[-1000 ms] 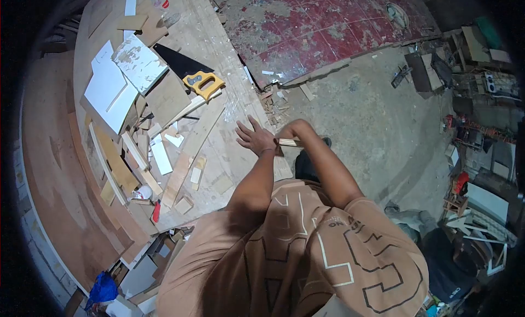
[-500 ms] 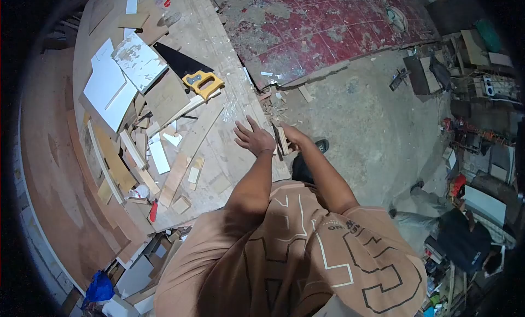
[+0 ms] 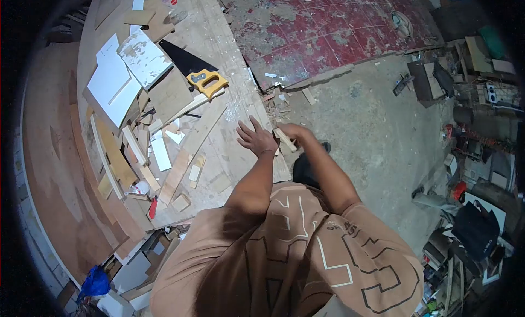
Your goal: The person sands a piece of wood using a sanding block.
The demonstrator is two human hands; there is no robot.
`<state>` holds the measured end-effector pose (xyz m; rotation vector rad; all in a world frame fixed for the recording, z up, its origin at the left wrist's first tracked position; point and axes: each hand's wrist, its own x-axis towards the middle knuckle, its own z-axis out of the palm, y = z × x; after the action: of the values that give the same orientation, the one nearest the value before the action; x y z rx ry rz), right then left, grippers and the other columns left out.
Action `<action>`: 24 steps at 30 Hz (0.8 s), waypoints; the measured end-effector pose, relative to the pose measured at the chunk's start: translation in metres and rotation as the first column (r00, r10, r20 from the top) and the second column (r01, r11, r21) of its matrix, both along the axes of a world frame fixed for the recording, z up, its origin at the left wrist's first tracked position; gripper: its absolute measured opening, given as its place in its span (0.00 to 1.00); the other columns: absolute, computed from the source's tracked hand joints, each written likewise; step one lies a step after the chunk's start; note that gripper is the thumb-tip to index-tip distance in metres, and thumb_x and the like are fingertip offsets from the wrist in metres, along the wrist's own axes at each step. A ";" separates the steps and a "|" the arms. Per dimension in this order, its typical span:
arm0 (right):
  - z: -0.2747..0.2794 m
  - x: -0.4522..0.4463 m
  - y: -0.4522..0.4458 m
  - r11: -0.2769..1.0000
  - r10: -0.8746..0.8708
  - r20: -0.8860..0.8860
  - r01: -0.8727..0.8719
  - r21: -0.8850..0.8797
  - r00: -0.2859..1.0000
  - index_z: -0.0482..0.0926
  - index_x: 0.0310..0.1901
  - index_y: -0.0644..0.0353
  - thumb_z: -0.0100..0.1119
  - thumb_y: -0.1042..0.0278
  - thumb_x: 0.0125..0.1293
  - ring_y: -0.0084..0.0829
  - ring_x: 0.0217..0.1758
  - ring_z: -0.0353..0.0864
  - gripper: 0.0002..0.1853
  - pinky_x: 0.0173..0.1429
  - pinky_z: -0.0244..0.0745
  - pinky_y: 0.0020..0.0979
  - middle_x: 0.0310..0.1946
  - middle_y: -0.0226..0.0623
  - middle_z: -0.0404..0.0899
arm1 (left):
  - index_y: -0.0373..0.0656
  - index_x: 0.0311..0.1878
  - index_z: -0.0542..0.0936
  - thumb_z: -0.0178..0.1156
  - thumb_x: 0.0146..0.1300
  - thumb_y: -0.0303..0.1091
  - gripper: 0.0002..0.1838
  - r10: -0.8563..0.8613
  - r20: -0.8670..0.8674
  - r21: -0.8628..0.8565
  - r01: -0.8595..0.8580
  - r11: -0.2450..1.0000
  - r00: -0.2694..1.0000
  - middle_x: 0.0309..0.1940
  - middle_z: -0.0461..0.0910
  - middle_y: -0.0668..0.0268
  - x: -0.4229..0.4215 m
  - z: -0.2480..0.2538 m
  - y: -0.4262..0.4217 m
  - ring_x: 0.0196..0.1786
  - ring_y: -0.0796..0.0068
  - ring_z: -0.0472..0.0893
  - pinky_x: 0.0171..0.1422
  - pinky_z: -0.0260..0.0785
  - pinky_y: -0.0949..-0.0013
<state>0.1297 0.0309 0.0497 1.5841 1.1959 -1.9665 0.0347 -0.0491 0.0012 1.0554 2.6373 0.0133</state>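
My left hand (image 3: 256, 139) lies flat near the right edge of the wooden workbench (image 3: 210, 30), its fingers spread and nothing in it. Just beyond that edge, my right hand (image 3: 293, 133) is closed on a short wooden strip (image 3: 285, 140), which sits at a slant; some of the fingers are hidden behind it. Farther up the bench lies a handsaw (image 3: 208, 83) with a black blade and yellow handle. A long thin board (image 3: 198, 138) rests to the left of my left hand.
White panels (image 3: 114, 84), a paint-marked board (image 3: 145, 59) and several wood offcuts cover the bench's left part. A small red-handled tool (image 3: 152, 209) lies at the near edge. Red tiled flooring (image 3: 328, 27) is beyond; a person in dark clothing (image 3: 476, 229) is at the right.
The wooden strip in my right hand has tilted from nearly upright to a slant. My left hand stays flat on the bench. The view has shifted slightly, and the person at the right has moved.
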 end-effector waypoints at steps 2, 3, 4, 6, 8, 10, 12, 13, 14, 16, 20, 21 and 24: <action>0.053 -0.005 0.020 0.994 0.106 0.034 -0.105 -0.019 0.994 0.84 0.42 0.60 0.57 0.48 0.57 0.40 0.37 0.81 0.22 0.40 0.75 0.45 0.36 0.45 0.83 | 0.63 0.76 0.48 0.55 0.63 0.42 0.41 -0.003 -0.015 0.002 0.003 1.000 1.000 0.77 0.37 0.52 -0.004 -0.008 0.002 0.78 0.49 0.38 0.76 0.30 0.40; 0.067 -0.008 0.027 0.921 0.382 0.043 -0.384 0.061 0.923 0.84 0.43 0.61 0.59 0.50 0.55 0.39 0.39 0.81 0.23 0.43 0.75 0.44 0.38 0.45 0.83 | 0.63 0.76 0.48 0.55 0.63 0.42 0.40 -0.006 -0.020 0.004 0.007 1.000 1.000 0.77 0.36 0.52 -0.003 -0.011 -0.001 0.78 0.48 0.37 0.76 0.29 0.41; 0.078 -0.010 0.031 0.765 0.626 0.075 -0.630 0.137 0.776 0.84 0.45 0.61 0.61 0.52 0.52 0.38 0.40 0.81 0.24 0.46 0.74 0.42 0.39 0.45 0.83 | 0.63 0.76 0.48 0.55 0.63 0.42 0.40 -0.005 -0.015 -0.001 0.005 1.000 1.000 0.77 0.36 0.52 -0.002 -0.012 -0.004 0.78 0.48 0.37 0.76 0.29 0.41; 0.082 -0.016 0.035 0.694 0.696 0.093 -0.700 0.167 0.712 0.82 0.48 0.62 0.61 0.53 0.52 0.39 0.40 0.81 0.26 0.46 0.74 0.39 0.41 0.45 0.84 | 0.59 0.76 0.50 0.53 0.63 0.40 0.39 -0.013 0.028 0.077 0.010 0.997 1.000 0.77 0.37 0.50 -0.004 -0.012 -0.003 0.78 0.45 0.38 0.75 0.29 0.38; 0.053 -0.019 0.036 0.724 0.685 -0.039 -0.674 0.147 0.727 0.83 0.47 0.63 0.62 0.54 0.51 0.37 0.38 0.80 0.25 0.44 0.74 0.38 0.41 0.46 0.83 | 0.59 0.76 0.50 0.54 0.63 0.40 0.39 0.001 0.028 0.060 -0.003 0.998 1.000 0.77 0.37 0.50 -0.003 -0.006 0.000 0.78 0.45 0.38 0.75 0.29 0.38; -0.045 -0.017 0.027 0.711 0.699 -0.027 -0.691 0.131 0.714 0.83 0.47 0.64 0.62 0.56 0.51 0.36 0.38 0.79 0.24 0.43 0.74 0.38 0.42 0.46 0.83 | 0.59 0.76 0.50 0.54 0.62 0.40 0.39 0.005 0.030 0.040 -0.006 0.999 1.000 0.77 0.37 0.50 -0.004 -0.003 -0.001 0.78 0.45 0.38 0.75 0.29 0.38; -0.049 -0.009 0.027 0.706 0.704 -0.003 -0.700 0.112 0.710 0.83 0.47 0.64 0.63 0.57 0.50 0.35 0.38 0.79 0.24 0.43 0.73 0.38 0.43 0.46 0.83 | 0.60 0.76 0.50 0.54 0.62 0.41 0.39 -0.015 -0.003 0.065 0.015 0.998 1.000 0.77 0.37 0.50 -0.002 -0.005 -0.002 0.78 0.46 0.37 0.75 0.29 0.38; 0.000 -0.005 0.028 0.768 0.640 -0.041 -0.636 0.073 0.768 0.83 0.44 0.65 0.57 0.51 0.54 0.37 0.34 0.79 0.25 0.40 0.74 0.40 0.40 0.47 0.83 | 0.60 0.76 0.50 0.54 0.62 0.41 0.39 -0.023 0.000 0.074 0.023 0.997 1.000 0.77 0.37 0.50 -0.001 -0.007 -0.001 0.78 0.46 0.37 0.75 0.29 0.38; 0.032 -0.004 0.025 0.821 0.571 -0.077 -0.570 0.032 0.817 0.84 0.42 0.65 0.51 0.45 0.59 0.39 0.31 0.79 0.28 0.38 0.75 0.41 0.36 0.49 0.82 | 0.60 0.76 0.50 0.55 0.62 0.41 0.39 -0.010 0.014 0.071 0.009 0.997 1.000 0.77 0.37 0.51 -0.002 -0.010 -0.001 0.78 0.46 0.37 0.75 0.29 0.38; 0.042 -0.001 0.011 0.911 0.411 0.066 -0.412 -0.005 0.909 0.84 0.38 0.65 0.50 0.43 0.59 0.40 0.30 0.81 0.28 0.35 0.76 0.44 0.35 0.50 0.82 | 0.60 0.76 0.51 0.55 0.62 0.41 0.40 0.008 0.028 0.057 -0.010 0.998 1.000 0.77 0.37 0.51 -0.003 -0.012 -0.002 0.78 0.46 0.37 0.75 0.29 0.38; 0.052 0.003 -0.016 0.980 0.169 0.077 -0.176 0.091 0.983 0.81 0.46 0.66 0.48 0.38 0.62 0.45 0.38 0.84 0.33 0.34 0.79 0.44 0.38 0.54 0.83 | 0.62 0.76 0.50 0.55 0.61 0.40 0.40 0.008 0.027 0.039 -0.009 0.999 1.000 0.77 0.37 0.51 -0.005 -0.016 -0.001 0.78 0.45 0.37 0.75 0.30 0.37; 0.008 0.004 -0.026 0.989 0.095 0.051 -0.100 0.108 0.994 0.81 0.45 0.65 0.46 0.37 0.63 0.45 0.37 0.84 0.33 0.33 0.79 0.45 0.38 0.54 0.82 | 0.61 0.76 0.50 0.55 0.61 0.40 0.40 0.002 0.031 0.050 -0.004 0.999 1.000 0.77 0.37 0.50 -0.006 -0.016 -0.002 0.78 0.45 0.37 0.75 0.30 0.37; -0.035 0.010 -0.022 0.990 -0.128 0.012 0.127 0.065 0.992 0.81 0.44 0.62 0.42 0.36 0.66 0.43 0.35 0.83 0.32 0.30 0.80 0.46 0.38 0.53 0.82 | 0.59 0.76 0.49 0.55 0.62 0.38 0.40 -0.013 0.009 0.064 0.013 0.998 1.000 0.76 0.37 0.48 -0.003 -0.011 -0.002 0.78 0.43 0.38 0.75 0.30 0.37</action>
<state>0.1394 0.0091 0.0143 1.7451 1.1897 -2.0079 0.0319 -0.0513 -0.0100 1.0903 2.6374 0.1005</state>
